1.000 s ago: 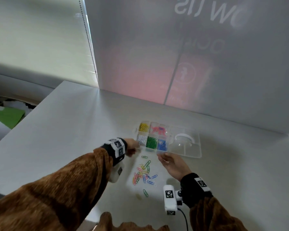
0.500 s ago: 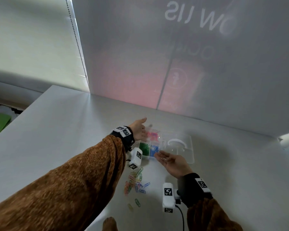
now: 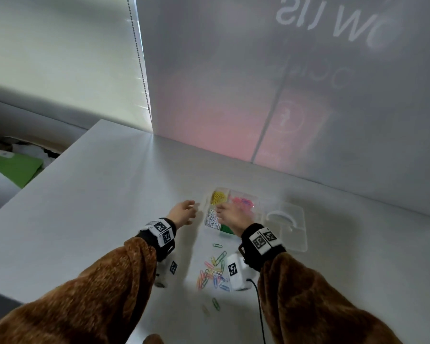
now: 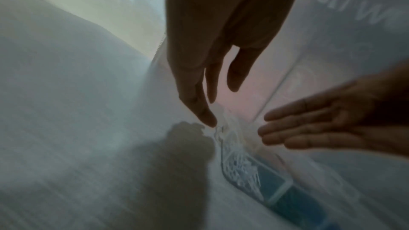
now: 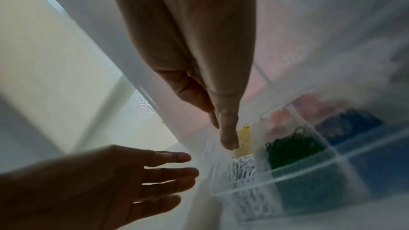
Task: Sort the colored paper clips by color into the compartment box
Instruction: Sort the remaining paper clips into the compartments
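The clear compartment box [image 3: 203, 198] sits on the white table and holds yellow clips [image 3: 217, 196], pink clips [image 3: 243, 201], white clips [image 3: 212, 219] and green clips [image 3: 225, 229]. My right hand [image 3: 224, 209] hovers over the box with straight fingers and hides the blue section. In the right wrist view its fingertips [image 5: 229, 142] point down at the yellow compartment [image 5: 243, 139]. My left hand [image 3: 191, 209] is open just left of the box, fingers spread, and holds nothing. A loose pile of mixed clips [image 3: 212, 271] lies nearer me, between my wrists.
The box's clear lid [image 3: 293, 234] lies open to the right. Stray clips [image 3: 216, 304] lie near the table's front. A frosted wall stands close behind the box. The table edge drops off at the left, above a green item [image 3: 13, 167].
My right hand, palm up in front of the box before, has turned over and moved above the compartments. My left hand has drawn back from over the box to its left side.
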Available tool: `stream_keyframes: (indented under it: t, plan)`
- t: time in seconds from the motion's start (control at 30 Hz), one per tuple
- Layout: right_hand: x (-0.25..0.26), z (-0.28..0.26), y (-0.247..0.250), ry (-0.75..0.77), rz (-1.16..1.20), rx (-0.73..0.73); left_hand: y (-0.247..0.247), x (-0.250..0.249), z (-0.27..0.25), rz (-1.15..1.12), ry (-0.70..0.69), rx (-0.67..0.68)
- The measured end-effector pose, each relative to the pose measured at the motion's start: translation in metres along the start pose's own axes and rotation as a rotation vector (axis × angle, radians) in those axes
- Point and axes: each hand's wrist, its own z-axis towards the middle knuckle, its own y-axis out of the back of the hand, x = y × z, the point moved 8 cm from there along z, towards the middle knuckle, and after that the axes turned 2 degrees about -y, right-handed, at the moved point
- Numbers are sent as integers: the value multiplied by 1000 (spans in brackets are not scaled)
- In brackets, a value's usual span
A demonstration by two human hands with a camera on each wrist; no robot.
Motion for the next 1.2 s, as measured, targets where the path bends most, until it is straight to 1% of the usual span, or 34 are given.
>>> stream_keyframes:
  t: [0.07, 0.1, 0.13, 0.17, 0.2, 0.27, 0.33, 0.4, 0.5, 0.6, 0.7, 0.8, 0.87, 0.93, 1.0, 1.07, 1.2]
  plan:
    - [2, 6, 21, 104, -195, -108, -12, 3, -4, 131, 0, 67]
    - [4, 10, 39, 153, -333, -211, -17, 2, -6, 187, -8, 84]
    - [6, 12, 57, 181, -521, -320, -21, 0, -8, 227, -17, 94]
    - [8, 15, 73, 178, -717, -393, -25, -1, -10, 254, -24, 99]
    - [7, 19, 86, 157, -878, -426, -27, -3, -11, 276, -32, 101]
    - [4, 29, 102, 95, -1090, -396, -30, -3, -12, 328, -39, 94]
    - [2, 39, 106, 69, -1212, -334, -29, 0, -11, 397, -45, 86]
    - [4, 48, 102, 94, -1299, -309, -25, 4, -11, 432, -39, 73]
    - [3, 60, 89, 120, -1410, -310, -23, 7, -15, 403, -29, 69]
    - [-3, 65, 83, 126, -1457, -316, -25, 3, -16, 412, -39, 73]
    - [-7, 69, 86, 143, -1442, -326, -27, 2, -14, 388, -37, 77]
    - [-2, 67, 93, 158, -1319, -382, -27, 5, -14, 368, -29, 81]
    - [-1, 62, 106, 137, -1122, -440, -26, 9, -14, 330, -18, 77]
    - [-4, 58, 124, 119, -836, -495, -24, 13, -15, 289, -5, 73]
    - [-12, 55, 141, 123, -504, -504, -21, 20, -16, 249, 5, 57]
    - [-20, 48, 151, 119, -260, -505, -16, 28, -17, 206, 15, 34]
    - [-27, 36, 155, 83, -106, -445, -9, 39, -24, 203, 33, -6]
